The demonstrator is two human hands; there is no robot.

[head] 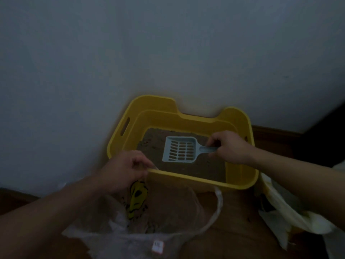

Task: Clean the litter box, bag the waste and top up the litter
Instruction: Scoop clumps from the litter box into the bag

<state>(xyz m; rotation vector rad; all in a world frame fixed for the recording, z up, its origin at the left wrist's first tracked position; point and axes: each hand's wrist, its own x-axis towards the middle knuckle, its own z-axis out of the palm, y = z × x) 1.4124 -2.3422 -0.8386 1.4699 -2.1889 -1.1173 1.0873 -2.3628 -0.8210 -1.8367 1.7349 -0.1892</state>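
Note:
A yellow litter box stands on the floor against the wall, with brown litter in its bottom. My right hand grips the handle of a pale blue slotted scoop, whose blade lies flat over the litter. My left hand pinches the handle of a clear plastic bag by the box's near left rim. The bag hangs open below that rim and has a yellow print on it.
A crumpled white and cream bag lies on the wooden floor to the right of the box. The grey wall rises straight behind the box. The room is dim.

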